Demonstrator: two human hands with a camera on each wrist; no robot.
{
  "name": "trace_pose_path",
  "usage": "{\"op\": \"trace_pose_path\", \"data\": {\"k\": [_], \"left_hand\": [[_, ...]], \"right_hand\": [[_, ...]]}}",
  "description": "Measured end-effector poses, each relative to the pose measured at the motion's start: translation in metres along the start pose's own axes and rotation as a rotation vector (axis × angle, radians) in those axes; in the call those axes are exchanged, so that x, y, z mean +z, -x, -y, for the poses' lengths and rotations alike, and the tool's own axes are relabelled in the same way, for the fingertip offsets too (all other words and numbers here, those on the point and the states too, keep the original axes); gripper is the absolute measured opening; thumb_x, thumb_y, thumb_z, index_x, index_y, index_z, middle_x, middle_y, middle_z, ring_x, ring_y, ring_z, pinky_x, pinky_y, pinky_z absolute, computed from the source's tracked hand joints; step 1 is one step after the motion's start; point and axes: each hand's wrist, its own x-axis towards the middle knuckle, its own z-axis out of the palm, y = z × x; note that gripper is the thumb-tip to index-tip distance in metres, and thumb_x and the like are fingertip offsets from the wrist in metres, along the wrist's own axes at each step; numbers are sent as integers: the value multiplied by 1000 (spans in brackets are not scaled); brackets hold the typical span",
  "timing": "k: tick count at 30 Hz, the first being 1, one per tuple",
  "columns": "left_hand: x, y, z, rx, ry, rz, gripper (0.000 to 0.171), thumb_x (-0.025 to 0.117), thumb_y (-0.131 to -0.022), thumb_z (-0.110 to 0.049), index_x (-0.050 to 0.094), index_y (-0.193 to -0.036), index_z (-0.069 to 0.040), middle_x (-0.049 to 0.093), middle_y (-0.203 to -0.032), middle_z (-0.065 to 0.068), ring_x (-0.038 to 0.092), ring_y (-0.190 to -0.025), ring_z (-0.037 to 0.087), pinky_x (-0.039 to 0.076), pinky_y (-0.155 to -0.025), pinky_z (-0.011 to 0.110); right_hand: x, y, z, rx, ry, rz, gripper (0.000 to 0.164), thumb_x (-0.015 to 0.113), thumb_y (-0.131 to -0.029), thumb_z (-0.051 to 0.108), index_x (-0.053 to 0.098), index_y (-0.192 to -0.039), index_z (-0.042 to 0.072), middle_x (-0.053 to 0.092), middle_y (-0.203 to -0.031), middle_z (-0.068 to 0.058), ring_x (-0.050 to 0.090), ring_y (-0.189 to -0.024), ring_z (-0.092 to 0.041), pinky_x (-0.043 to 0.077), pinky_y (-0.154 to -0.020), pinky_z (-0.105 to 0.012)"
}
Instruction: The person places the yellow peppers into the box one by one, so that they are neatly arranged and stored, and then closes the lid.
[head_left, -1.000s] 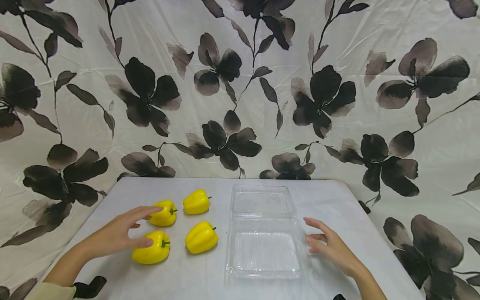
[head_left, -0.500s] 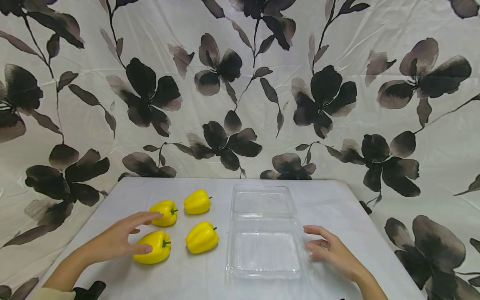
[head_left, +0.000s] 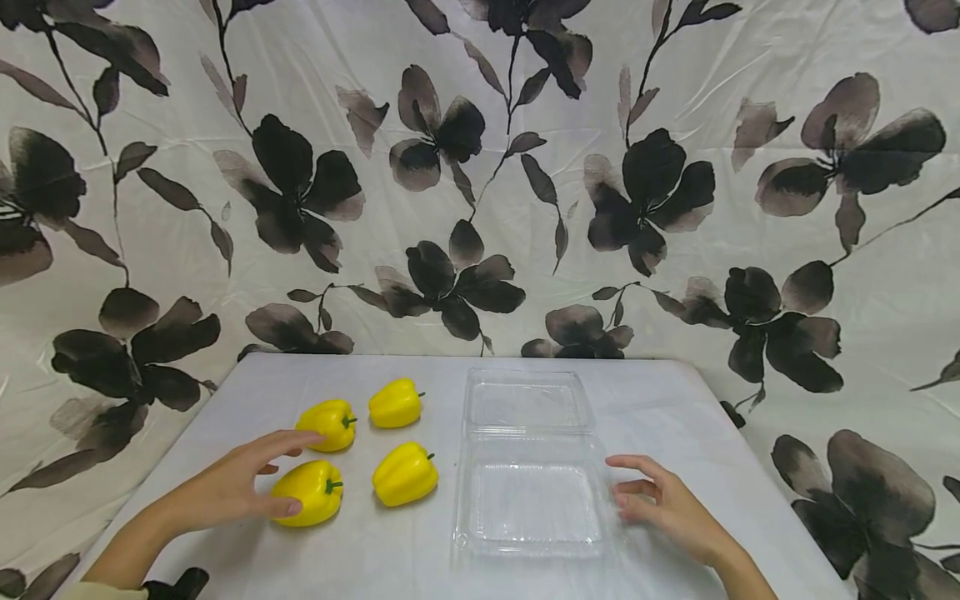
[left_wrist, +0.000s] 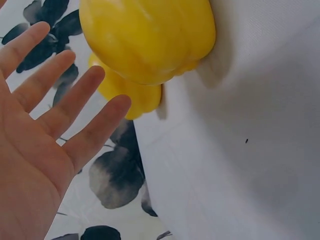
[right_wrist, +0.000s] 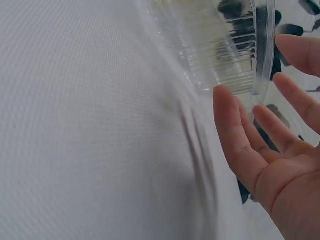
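Several yellow bell peppers with green stems lie on the left half of the table. My left hand (head_left: 221, 485), fingers spread, hovers beside the front left pepper (head_left: 313, 495) and partly hides it; its fingertips also overlap the back left pepper (head_left: 335, 423) in the head view. The left wrist view shows the palm (left_wrist: 30, 160) holding nothing. To the right lie the front right pepper (head_left: 405, 475) and the back right pepper (head_left: 395, 403). Beside a clear plastic clamshell container (head_left: 531, 433), unfolded, my right hand (head_left: 671, 506) hangs with loosely bent fingers, holding nothing.
A white cloth covers the table (head_left: 420, 550). Behind it hangs a floral-patterned curtain (head_left: 540, 325). The container's lid half lies toward the back, its base half toward the front. A black strap (head_left: 180, 585) is at my left wrist.
My left hand has sunk slightly toward the front. The right hand has lowered a little as well. Peppers and container stay where they were.
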Motion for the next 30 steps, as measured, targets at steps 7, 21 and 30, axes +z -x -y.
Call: {"op": "trace_pose_path", "data": {"k": [7, 21, 30], "left_hand": [[2, 4, 1, 11, -13, -8, 81, 86, -86, -50, 53, -155, -24, 52, -157, 7, 57, -130, 39, 58, -95, 52], [5, 6, 2, -25, 58, 44, 83, 92, -81, -44, 53, -153, -25, 50, -158, 16, 54, -131, 44, 57, -94, 63], [7, 5, 6, -28, 62, 70, 83, 92, -81, -42, 53, -153, -29, 51, -157, 12, 53, -135, 39, 58, -95, 55]], "right_hand": [[0, -2, -3, -127, 74, -28, 48, 75, -98, 5, 59, -143, -5, 35, -158, -30, 68, -120, -35, 64, -88, -36], [-3, -1, -10, -200, 97, 19, 34, 73, -99, 3, 68, -132, -4, 44, -160, -21, 69, -120, -27, 61, -95, -30], [-5, -5, -14, -170, 78, 38, 32, 74, -99, 5, 71, -129, -5, 43, -162, -22, 68, -122, -15, 58, -99, -26]]}}
